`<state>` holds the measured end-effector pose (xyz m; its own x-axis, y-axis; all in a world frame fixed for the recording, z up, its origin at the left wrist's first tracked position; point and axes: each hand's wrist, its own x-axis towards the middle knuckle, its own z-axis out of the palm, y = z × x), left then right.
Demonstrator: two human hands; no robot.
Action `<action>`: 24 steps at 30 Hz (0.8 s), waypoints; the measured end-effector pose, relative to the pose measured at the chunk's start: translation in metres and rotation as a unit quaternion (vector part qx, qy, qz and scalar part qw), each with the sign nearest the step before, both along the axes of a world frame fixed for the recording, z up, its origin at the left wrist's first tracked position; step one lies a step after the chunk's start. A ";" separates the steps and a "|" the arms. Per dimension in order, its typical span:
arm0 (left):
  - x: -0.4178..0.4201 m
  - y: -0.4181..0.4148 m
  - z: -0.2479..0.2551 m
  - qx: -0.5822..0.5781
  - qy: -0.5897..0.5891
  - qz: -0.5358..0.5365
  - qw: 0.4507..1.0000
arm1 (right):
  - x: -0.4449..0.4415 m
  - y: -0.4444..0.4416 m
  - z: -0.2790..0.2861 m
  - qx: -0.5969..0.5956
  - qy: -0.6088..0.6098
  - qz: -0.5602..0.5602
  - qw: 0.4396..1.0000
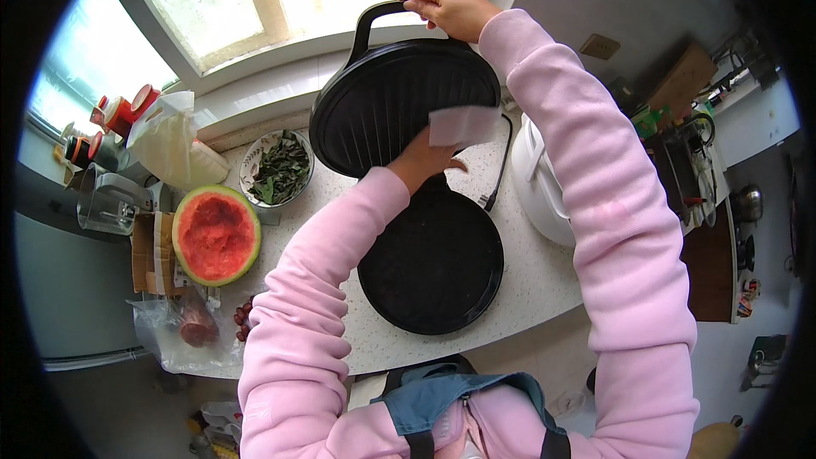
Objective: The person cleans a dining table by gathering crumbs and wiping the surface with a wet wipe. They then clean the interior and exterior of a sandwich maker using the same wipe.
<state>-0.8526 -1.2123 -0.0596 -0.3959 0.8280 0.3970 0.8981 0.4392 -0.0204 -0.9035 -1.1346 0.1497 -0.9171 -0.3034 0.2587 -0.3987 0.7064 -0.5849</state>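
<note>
A round black electric griddle stands open on the counter, its ribbed lid (382,102) raised and its flat lower plate (433,261) bare. My right hand (454,9) grips the lid's black handle (364,25) at the top. In front of the lid's inner face, my left hand (417,159) holds a white tissue or cloth (464,126), blurred by motion. Whether the tissue touches the ribs is unclear. Part of the lid's lower right is hidden behind that hand.
Left on the speckled counter (382,354) are a bowl of green leaves (280,169), a cut watermelon (215,236), a clear plastic bag (166,331) and dark red grapes (242,320). A black plug (486,201) and a white appliance (539,185) lie right of the griddle.
</note>
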 end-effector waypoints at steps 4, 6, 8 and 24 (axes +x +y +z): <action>0.004 0.009 0.050 0.085 0.025 0.068 0.994 | -0.004 0.004 -0.003 0.034 0.025 0.005 0.999; 0.007 0.012 0.047 0.110 -0.048 0.098 0.988 | -0.010 0.007 -0.009 0.031 0.040 0.016 0.999; 0.007 0.003 0.012 0.099 -0.074 0.048 0.991 | -0.003 -0.001 0.004 0.037 0.024 0.023 0.999; 0.002 -0.015 -0.039 0.135 -0.186 -0.010 0.973 | -0.006 -0.009 -0.003 -0.054 -0.064 -0.001 0.997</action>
<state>-0.8509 -1.2275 -0.0990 -0.5393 0.7218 0.4338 0.8295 0.3666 0.4213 -0.9097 -1.1434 0.1470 -0.9450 -0.2787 0.1712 -0.3153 0.6372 -0.7032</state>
